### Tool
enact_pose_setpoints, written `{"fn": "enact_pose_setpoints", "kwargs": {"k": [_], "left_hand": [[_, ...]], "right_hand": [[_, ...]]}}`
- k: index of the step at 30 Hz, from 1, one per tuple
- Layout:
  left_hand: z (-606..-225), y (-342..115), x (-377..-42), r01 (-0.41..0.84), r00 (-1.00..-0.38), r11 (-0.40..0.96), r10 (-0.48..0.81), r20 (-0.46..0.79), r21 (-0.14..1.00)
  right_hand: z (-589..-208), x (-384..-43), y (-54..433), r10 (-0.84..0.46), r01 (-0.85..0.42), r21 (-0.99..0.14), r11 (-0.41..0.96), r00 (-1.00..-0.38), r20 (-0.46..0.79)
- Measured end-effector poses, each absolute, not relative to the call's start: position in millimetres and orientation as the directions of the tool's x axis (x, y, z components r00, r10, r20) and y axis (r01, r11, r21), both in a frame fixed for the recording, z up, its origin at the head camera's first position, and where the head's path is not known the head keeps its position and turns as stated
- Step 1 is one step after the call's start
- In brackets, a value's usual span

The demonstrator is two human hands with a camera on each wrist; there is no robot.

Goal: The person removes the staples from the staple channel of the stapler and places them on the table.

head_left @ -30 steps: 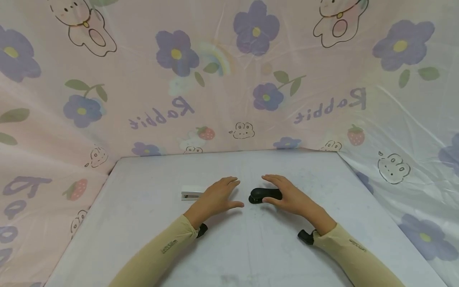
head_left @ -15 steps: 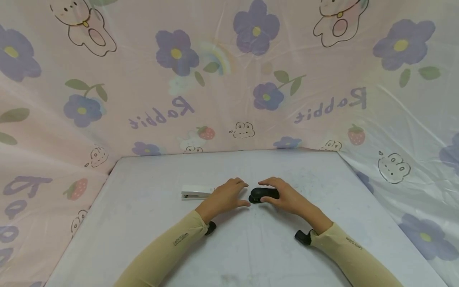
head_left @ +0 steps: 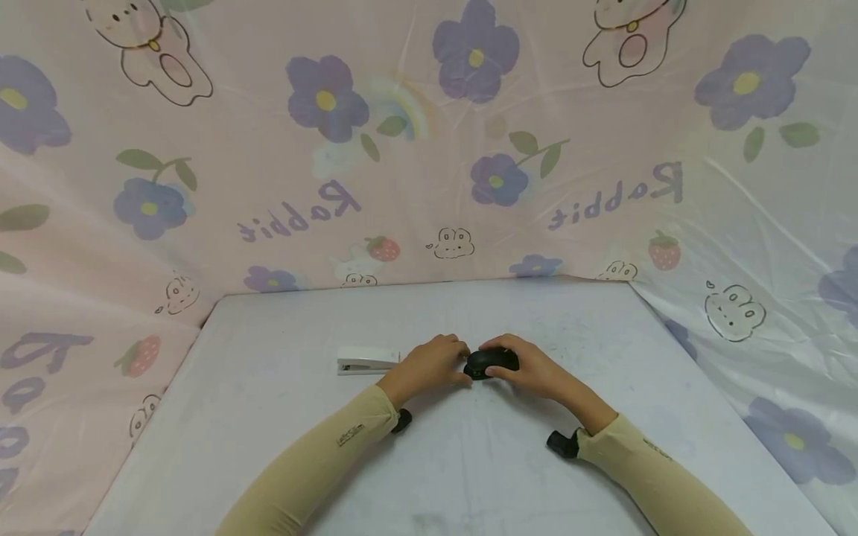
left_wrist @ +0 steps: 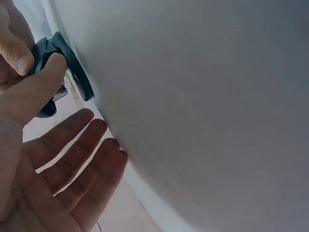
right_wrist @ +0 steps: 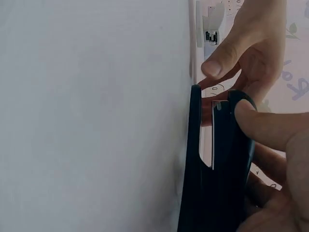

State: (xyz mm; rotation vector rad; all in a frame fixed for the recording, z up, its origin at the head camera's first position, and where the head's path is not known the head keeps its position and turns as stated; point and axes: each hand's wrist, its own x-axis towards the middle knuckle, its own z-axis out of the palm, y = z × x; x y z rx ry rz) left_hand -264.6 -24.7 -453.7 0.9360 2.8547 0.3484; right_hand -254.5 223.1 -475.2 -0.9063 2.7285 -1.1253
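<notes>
A black stapler (head_left: 492,360) lies on the table, its front end pointing left. My right hand (head_left: 532,366) holds it from the right; in the right wrist view the thumb (right_wrist: 265,126) is on one side of its upper arm and the fingers are on the other. Close to the front end is my left hand (head_left: 432,365), its fingers extended and only slightly bent in the left wrist view. Whether the left fingertips touch the black stapler (left_wrist: 77,67) cannot be told. A white stapler (head_left: 365,360) lies left of the left hand, its right end hidden behind that hand.
The table has a white cover (head_left: 281,417). A pale curtain (head_left: 402,171) with printed flowers and rabbits hangs behind it and along both sides. A black wrist mount (head_left: 563,444) sticks out below the right sleeve, and another lies under the left sleeve.
My left hand has moved right, away from the white stapler and up to the black stapler's front end. My right hand has slid slightly left and its fingers have closed onto the black stapler.
</notes>
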Motion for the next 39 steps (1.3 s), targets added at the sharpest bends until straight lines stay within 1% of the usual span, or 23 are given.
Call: {"fn": "enact_pose_setpoints", "kwargs": {"k": [6,12,17,21,27,39], "left_hand": [[-452.3,-17.7,-267.9,0.569,-0.807,0.798,0.588,-0.051,0.196],[-449.9,-11.7,-266.3,0.558,-0.818,0.814,0.572,-0.057,0.162],[-447.6,-8.4,-264.2,0.542,-0.83,0.824,0.555,-0.047,0.165],[-448.9,-7.0,-264.4,0.54,-0.833,0.825,0.552,-0.033,0.164],[-455.4,-6.0,-265.8,0.536,-0.838,0.825,0.546,-0.008,0.179],[-456.9,-3.4,-268.3,0.53,-0.841,0.829,0.541,-0.013,0.178]], "right_hand": [[-476.9,-255.8,222.1,-0.516,-0.464,-0.686,0.561,-0.844,0.149],[-478.6,-255.1,221.2,-0.513,-0.459,-0.669,0.585,-0.848,0.134],[-479.7,-255.0,219.5,-0.51,-0.468,-0.647,0.601,-0.849,0.141],[-479.4,-254.6,218.5,-0.49,-0.448,-0.639,0.625,-0.862,0.126],[-479.5,-254.9,218.5,-0.477,-0.427,-0.647,0.632,-0.872,0.109],[-474.7,-254.3,218.7,-0.47,-0.403,-0.683,0.61,-0.877,0.098]]}}
